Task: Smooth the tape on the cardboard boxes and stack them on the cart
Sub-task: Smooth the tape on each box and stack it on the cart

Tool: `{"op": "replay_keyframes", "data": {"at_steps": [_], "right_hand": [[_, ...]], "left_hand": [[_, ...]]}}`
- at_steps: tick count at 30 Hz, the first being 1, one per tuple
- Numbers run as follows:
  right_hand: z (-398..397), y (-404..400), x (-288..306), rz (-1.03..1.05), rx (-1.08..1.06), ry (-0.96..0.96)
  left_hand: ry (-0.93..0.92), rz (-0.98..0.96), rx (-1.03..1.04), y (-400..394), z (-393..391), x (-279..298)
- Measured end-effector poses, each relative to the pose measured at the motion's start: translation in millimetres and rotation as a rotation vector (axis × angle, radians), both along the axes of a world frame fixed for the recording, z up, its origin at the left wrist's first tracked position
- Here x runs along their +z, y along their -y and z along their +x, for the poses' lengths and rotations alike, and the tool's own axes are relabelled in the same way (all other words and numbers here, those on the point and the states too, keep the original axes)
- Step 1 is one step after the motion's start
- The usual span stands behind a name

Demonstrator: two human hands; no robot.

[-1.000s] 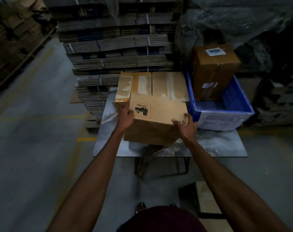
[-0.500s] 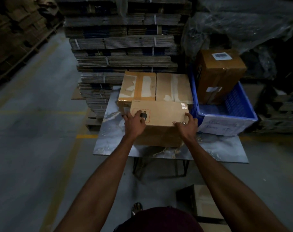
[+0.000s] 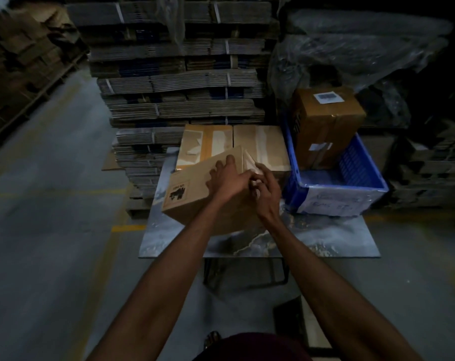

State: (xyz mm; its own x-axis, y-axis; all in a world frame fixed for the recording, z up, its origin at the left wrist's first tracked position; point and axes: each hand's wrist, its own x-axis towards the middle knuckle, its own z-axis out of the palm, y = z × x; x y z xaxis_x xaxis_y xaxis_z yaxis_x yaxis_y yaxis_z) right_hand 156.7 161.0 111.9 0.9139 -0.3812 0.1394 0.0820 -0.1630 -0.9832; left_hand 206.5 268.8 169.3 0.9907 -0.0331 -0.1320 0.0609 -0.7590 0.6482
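Hands meet on the tilted cardboard box (image 3: pixel 195 188) atop the marble-topped cart (image 3: pixel 325 238): left hand (image 3: pixel 229 181) lies flat on its top, right hand (image 3: pixel 266 190) pinches the tape end (image 3: pixel 250 162) at the right edge, seam running away from them.

Both bare forearms reaching forward, converging. Left hand (image 3: pixel 229 179) flat, fingers straight and spread, palm down. Right hand (image 3: pixel 266 190) just beside it, touching, fingers curled, thumb and fingertips pinching; what is pinched unclear.

Both hands, the left hand (image 3: pixel 227 179) and right hand (image 3: pixel 266 190), are resting on a tilted cardboard box (image 3: pixel 195 194) on the worktop (image 3: pixel 325 238).
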Motion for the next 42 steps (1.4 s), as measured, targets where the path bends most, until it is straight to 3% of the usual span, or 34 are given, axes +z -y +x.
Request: {"op": "replay_keyframes", "data": {"at_steps": [2, 5, 8, 11, 19, 24, 27, 29, 32, 33, 37, 42], "right_hand": [[0.8, 8.6, -7.3, 0.036, -0.014, -0.123], [-0.2, 27.7, -27.5, -0.075, 0.018, -0.409], [-4.8, 37.6, -35.0, 0.137, 0.094, -0.606], [-3.6, 42.1, -38.8, 0.254, 0.106, -0.567], [6.7, 49.4, -27.5, 0.125, 0.012, -0.347], [-0.4, 58.2, -11.6, -0.188, -0.12, -0.317], [-8.6, 58.3, -14.2, -0.314, -0.113, -0.288], [-7.8, 59.0, -15.6, -0.467, -0.104, -0.315], [3.9, 60.8, -9.5, -0.791, -0.017, -0.339], [10.6, 61.5, -8.4, -0.882, 0.033, -0.322], [38.3, 56.7, 0.8, -0.998, 0.274, -0.237], [45.4, 55.0, -9.4, -1.08, 0.319, -0.236]], "left_hand": [[0.015, 0.023, -0.008, -7.5, 0.3, 3.7], [0.033, 0.029, -0.035, -15.2, 1.6, 3.2], [0.039, 0.015, -0.037, -18.8, 1.3, 6.4], [0.076, -0.013, -0.008, -27.8, 1.7, 10.6], [0.043, -0.174, 0.0, -58.4, 17.3, -11.1], [-0.027, -0.394, 0.023, -57.4, 3.2, -28.5], [-0.06, -0.401, -0.041, -59.8, -2.0, -46.7], [-0.058, -0.296, -0.093, -58.8, -2.4, -50.4], [0.086, 0.217, -0.172, -53.6, 8.0, -44.4], [0.144, 0.301, -0.224, -49.5, 12.5, -39.3], [0.207, 0.417, -0.438, -29.5, 25.1, -28.5], [0.206, 0.472, -0.418, -23.7, 24.7, -37.6]]}}
